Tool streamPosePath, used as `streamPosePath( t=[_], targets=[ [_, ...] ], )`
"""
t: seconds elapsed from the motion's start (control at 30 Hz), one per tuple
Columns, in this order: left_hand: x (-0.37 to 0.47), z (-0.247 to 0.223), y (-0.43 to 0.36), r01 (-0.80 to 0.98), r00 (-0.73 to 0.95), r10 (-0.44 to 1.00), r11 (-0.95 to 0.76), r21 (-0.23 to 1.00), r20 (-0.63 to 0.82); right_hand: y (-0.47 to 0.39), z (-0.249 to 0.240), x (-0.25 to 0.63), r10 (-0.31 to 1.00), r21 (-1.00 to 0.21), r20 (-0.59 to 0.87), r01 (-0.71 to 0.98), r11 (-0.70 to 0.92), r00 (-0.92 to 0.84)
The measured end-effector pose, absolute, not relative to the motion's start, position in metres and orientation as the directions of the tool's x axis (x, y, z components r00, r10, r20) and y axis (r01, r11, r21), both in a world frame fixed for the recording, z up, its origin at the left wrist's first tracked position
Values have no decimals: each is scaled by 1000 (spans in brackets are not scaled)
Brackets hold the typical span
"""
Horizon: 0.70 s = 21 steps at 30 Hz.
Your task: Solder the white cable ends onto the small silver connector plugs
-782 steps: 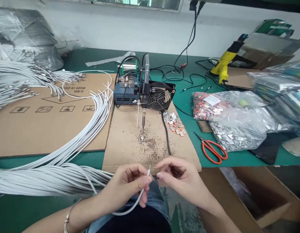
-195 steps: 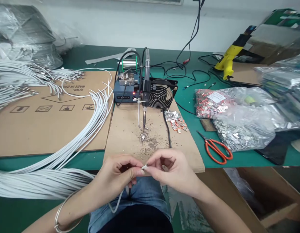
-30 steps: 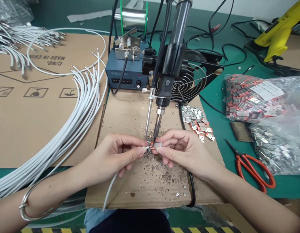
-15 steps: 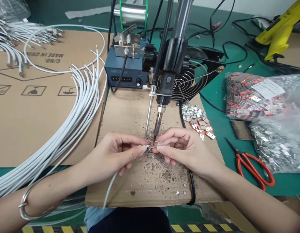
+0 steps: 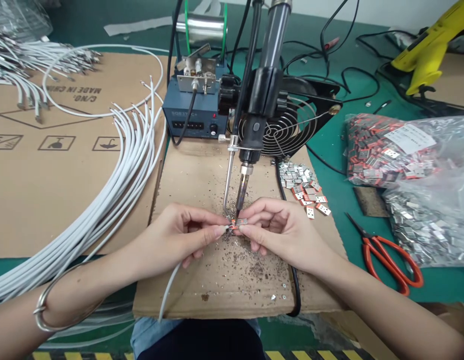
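Note:
My left hand (image 5: 190,232) pinches the end of a white cable (image 5: 167,292), whose length hangs below the palm. Between thumb and fingers, my right hand (image 5: 279,227) holds a small metal and orange USB connector (image 5: 242,221). Cable end and connector meet under the tip of a mounted soldering iron (image 5: 242,190). A thin bent metal solder guide tube (image 5: 227,182) ends just left of that tip. The exact contact is too small to make out.
Behind the hands stand a blue solder feeder (image 5: 190,112) and a black fan (image 5: 277,132). White cables (image 5: 119,185) lie left. On the right are loose connectors (image 5: 310,192), a bag of orange connectors (image 5: 382,155), a bag of metal shells (image 5: 430,225) and red-handled pliers (image 5: 389,255).
The whole view has shifted slightly. Both hands keep their pinch, and the connector appears a little further left under the iron's tip.

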<state>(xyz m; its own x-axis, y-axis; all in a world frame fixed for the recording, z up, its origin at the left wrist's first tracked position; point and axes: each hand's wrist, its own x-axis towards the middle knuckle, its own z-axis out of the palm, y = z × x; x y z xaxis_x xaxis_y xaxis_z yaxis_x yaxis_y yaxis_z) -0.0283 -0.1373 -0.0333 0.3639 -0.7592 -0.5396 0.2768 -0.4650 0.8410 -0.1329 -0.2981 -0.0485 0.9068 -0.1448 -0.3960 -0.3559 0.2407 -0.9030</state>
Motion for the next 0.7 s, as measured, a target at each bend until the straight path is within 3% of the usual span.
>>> streamPosePath(
  t=[0.23,0.43,0.7],
  targets=[
    [-29,-31,-140,297,362,-757,-460,837,-544,-302,-49,-133,-137,-924,-358,-329,194,924],
    [-29,-33,-139,322,339,-774,-439,839,-535,-303,-47,-133,-102,-917,-333,-297,266,937],
    [-30,-38,-137,326,383,-739,-454,829,-555,-297,-46,-131,-149,-905,-399,-363,221,905]
  ],
)
